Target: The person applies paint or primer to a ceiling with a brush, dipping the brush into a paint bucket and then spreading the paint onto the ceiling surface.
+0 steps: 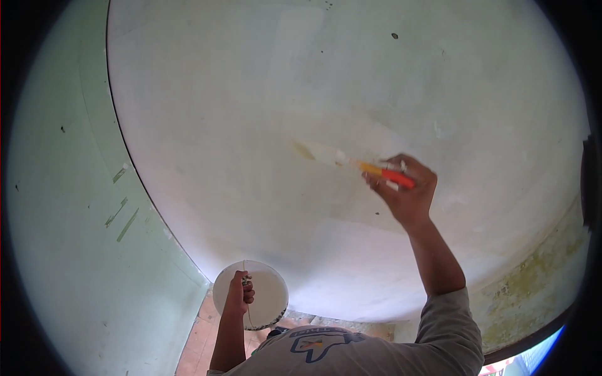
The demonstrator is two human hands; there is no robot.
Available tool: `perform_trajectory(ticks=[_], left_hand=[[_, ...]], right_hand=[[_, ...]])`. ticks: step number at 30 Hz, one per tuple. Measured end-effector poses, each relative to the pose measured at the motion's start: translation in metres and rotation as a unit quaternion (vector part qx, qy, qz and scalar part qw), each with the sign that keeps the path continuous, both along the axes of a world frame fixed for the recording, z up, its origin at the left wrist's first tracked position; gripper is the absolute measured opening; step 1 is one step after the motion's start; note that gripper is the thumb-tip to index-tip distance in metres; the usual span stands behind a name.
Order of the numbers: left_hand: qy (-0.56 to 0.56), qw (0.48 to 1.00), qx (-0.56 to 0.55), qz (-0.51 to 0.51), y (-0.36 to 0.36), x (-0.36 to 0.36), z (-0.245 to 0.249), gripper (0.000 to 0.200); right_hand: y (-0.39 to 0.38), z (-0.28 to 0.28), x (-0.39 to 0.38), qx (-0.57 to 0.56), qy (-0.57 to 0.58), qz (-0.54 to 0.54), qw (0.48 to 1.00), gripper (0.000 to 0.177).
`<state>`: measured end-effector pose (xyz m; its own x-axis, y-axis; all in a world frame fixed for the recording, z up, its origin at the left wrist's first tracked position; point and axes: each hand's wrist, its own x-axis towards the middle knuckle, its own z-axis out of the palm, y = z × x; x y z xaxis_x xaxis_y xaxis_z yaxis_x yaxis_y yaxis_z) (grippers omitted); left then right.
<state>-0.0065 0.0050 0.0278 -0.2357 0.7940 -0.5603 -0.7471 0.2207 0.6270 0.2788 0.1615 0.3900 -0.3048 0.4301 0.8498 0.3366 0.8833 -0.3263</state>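
My right hand is closed around the red and orange handle of a brush, raised in front of a pale wall. The brush's head, smeared and whitish, points left against the wall. A yellowish patch shows on the wall just left of it. Low on the left, my left hand is wrapped round the handle of a round bucket. Whitish liquid fills the part of the bucket that shows.
A light green wall with dark scrape marks meets the pale wall at a corner on the left. Reddish floor tiles lie below. A stained, yellowish wall section and a dark curved edge are at the lower right.
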Motion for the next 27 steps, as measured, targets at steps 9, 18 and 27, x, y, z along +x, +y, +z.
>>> perform_trajectory(ticks=[9,18,27], left_hand=[[-0.009,0.999,0.037,0.01,-0.005,-0.001,-0.002,0.024],[-0.011,1.0,0.027,0.007,-0.008,-0.003,-0.003,0.024],[-0.03,0.999,0.011,0.004,-0.006,-0.006,-0.003,0.025]], right_hand=[[0.006,0.074,-0.067,0.273,-0.007,0.153,0.95,0.021],[0.039,0.128,-0.114,0.58,-0.059,0.102,0.806,0.032],[0.062,0.12,-0.145,0.597,-0.134,0.013,0.791,0.032]])
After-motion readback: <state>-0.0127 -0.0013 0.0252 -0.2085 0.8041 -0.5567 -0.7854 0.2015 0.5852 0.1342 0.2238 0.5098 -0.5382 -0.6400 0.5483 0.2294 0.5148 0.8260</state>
